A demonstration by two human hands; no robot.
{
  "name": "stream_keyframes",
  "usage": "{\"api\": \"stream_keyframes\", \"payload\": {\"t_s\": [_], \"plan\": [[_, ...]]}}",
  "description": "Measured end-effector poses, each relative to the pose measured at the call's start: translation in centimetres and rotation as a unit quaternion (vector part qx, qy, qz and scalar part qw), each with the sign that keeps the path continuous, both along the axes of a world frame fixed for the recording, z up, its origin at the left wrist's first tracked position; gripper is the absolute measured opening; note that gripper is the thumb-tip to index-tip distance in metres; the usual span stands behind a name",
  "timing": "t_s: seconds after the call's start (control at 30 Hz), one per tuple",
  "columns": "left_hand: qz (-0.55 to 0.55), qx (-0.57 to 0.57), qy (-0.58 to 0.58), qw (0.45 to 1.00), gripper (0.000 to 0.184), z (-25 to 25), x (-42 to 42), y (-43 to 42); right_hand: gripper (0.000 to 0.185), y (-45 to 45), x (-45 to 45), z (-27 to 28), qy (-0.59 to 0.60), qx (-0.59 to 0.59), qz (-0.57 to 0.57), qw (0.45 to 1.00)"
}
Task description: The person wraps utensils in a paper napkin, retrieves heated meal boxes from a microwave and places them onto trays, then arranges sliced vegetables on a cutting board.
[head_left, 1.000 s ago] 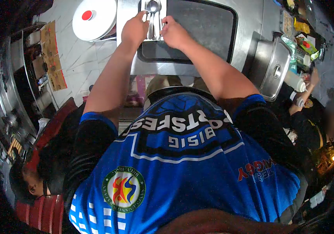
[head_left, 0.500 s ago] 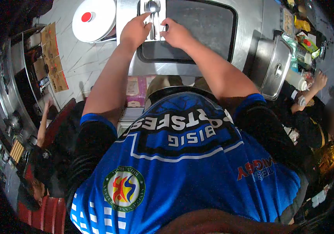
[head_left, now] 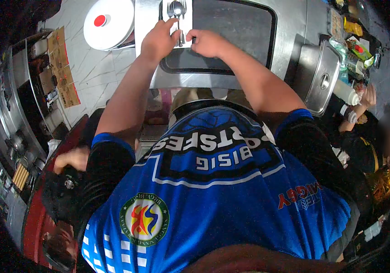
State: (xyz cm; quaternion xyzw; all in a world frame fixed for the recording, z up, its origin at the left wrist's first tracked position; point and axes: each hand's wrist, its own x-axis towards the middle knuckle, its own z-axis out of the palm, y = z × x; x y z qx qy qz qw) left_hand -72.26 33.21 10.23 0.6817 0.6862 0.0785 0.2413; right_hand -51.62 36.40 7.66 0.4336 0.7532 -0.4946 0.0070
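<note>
Likely light, stiff and slippery, the spoon at upper centre is best pinched mid-stem; whether left grip or right grip is clamped, I cannot tell.

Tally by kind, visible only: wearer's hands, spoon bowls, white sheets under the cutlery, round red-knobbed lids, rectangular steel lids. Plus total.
Wearer's hands: 2 (left hand, right hand)
Spoon bowl: 1
White sheet: 1
Round red-knobbed lid: 1
Rectangular steel lid: 1
Total: 6
</note>
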Motion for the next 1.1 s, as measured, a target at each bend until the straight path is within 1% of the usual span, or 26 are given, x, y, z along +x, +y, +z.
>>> {"api": "stream_keyframes", "payload": {"t_s": [0.17, 0.3, 0.43, 0.47, 0.5, 0.53, 0.57, 0.63, 0.67, 0.7, 0.77, 0.8, 0.87, 0.9, 0.93, 0.97, 1.0, 1.03, 1.07, 1.1], "plan": [[0.002, -0.03, 0.024, 0.999, 0.052, 0.3, 0.2, 0.0, 0.028, -0.4, 0.0, -0.7, -0.01, -0.047, 0.007, 0.999], [-0.009, -0.005, 0.017, 1.0, 0.055, 0.1, 0.0, -0.2, 0.028, -0.5, 0.8, -1.5, 0.018, -0.081, -0.004, 0.997], [-0.041, 0.029, 0.028, 0.998, 0.061, 0.2, -0.2, -0.4, 0.027, -1.5, 2.7, -0.2, 0.006, -0.053, 0.004, 0.999], [-0.041, 0.031, 0.027, 0.998, 0.061, 0.2, -0.3, -0.4, 0.027, -2.1, 3.3, -0.8, 0.023, -0.076, -0.01, 0.997], [-0.047, 0.0, 0.047, 0.998, 0.061, 0.3, -0.4, -0.4, 0.027, -2.5, 3.6, -0.6, 0.039, -0.099, -0.024, 0.994], [-0.054, -0.032, 0.067, 0.996, 0.061, 0.4, -0.4, -0.3, 0.026, -3.0, 4.3, -0.5, 0.015, -0.103, -0.022, 0.994], [-0.056, -0.029, 0.066, 0.996, 0.061, 0.4, -0.4, -0.2, 0.026, -3.6, 5.0, -0.2, 0.014, -0.101, -0.024, 0.994], [-0.055, -0.062, 0.074, 0.994, 0.059, 0.8, -0.2, 0.1, 0.026, -4.8, 6.7, 0.1, 0.018, -0.112, -0.03, 0.993], [-0.057, -0.059, 0.073, 0.994, 0.059, 1.0, -0.1, 0.1, 0.025, -5.4, 7.6, 0.8, 0.048, -0.137, -0.041, 0.989], [-0.053, -0.068, 0.075, 0.994, 0.059, 1.2, 0.0, 0.2, 0.025, -6.0, 8.5, 1.0, 0.047, -0.133, -0.043, 0.989], [-0.05, -0.072, 0.076, 0.993, 0.059, 1.5, 0.0, 0.2, 0.023, -7.5, 9.9, 1.8, 0.033, -0.162, -0.05, 0.985], [-0.051, -0.072, 0.073, 0.993, 0.058, 1.5, 0.0, 0.2, 0.021, -8.1, 10.5, 3.3, -0.006, -0.164, -0.07, 0.984], [-0.055, -0.066, 0.068, 0.994, 0.058, 1.6, -0.1, 0.3, 0.021, -9.6, 11.8, 4.8, 0.005, -0.168, -0.08, 0.983], [-0.057, -0.073, 0.074, 0.993, 0.058, 1.5, -0.3, 0.2, 0.022, -10.4, 12.8, 4.4, 0.015, -0.176, -0.091, 0.98], [-0.065, -0.075, 0.078, 0.992, 0.058, 1.6, -0.1, 0.1, 0.023, -11.6, 13.8, 3.2, 0.047, -0.153, -0.094, 0.983], [-0.072, -0.055, 0.065, 0.994, 0.056, 0.4, -0.6, 0.1, 0.025, -12.0, 14.5, 3.8, 0.041, -0.135, -0.083, 0.986], [-0.058, -0.04, 0.028, 0.997, 0.055, 0.3, -0.2, -0.2, 0.026, -12.8, 15.5, 3.8, 0.035, -0.139, -0.1, 0.985], [-0.07, 0.002, 0.01, 0.998, 0.056, -1.8, -0.6, -0.2, 0.027, -13.6, 16.5, 4.0, 0.029, -0.143, -0.122, 0.982], [-0.056, -0.016, -0.004, 0.998, 0.058, -1.4, 0.1, -0.4, 0.029, -14.2, 17.5, 4.8, 0.014, -0.153, -0.125, 0.98], [-0.012, -0.045, -0.081, 0.996, 0.062, -0.7, 0.4, -0.9, 0.03, -14.6, 18.1, 5.6, 0.001, -0.163, -0.12, 0.979]]}}
